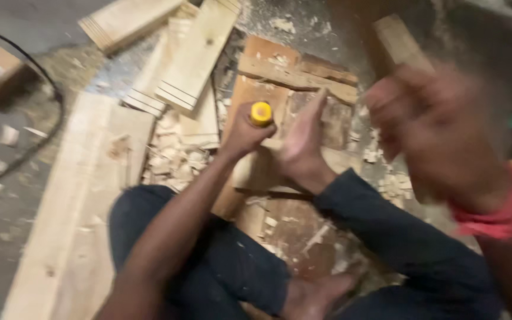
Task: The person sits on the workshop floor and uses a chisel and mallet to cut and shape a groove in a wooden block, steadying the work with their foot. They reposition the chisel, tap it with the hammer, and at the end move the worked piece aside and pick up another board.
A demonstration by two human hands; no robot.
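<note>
Head view, looking down at a person seated on a floor strewn with timber. Left hand point(245, 133) sits just left of frame centre, fingers wrapped tight round a yellow-capped tool handle point(261, 113), likely a chisel; only the yellow butt end shows above the fist, and the blade is hidden. The tool stands roughly upright over a reddish-brown wooden board point(256, 95) in the centre of the frame. A bare foot point(303, 145) presses on the same board just right of the handle, toes pointing up-frame.

Right hand point(431, 127), at right, is raised and heavily blurred; it appears curled round a wooden block point(399, 41) that sticks out toward the upper right, though the grip cannot be made out for certain. A red band point(499, 216) circles that wrist.

Pale planks point(197, 56) lie at upper centre. Wood chips point(176, 157) heap left of the board. A black cable point(42, 74) loops at upper left.
</note>
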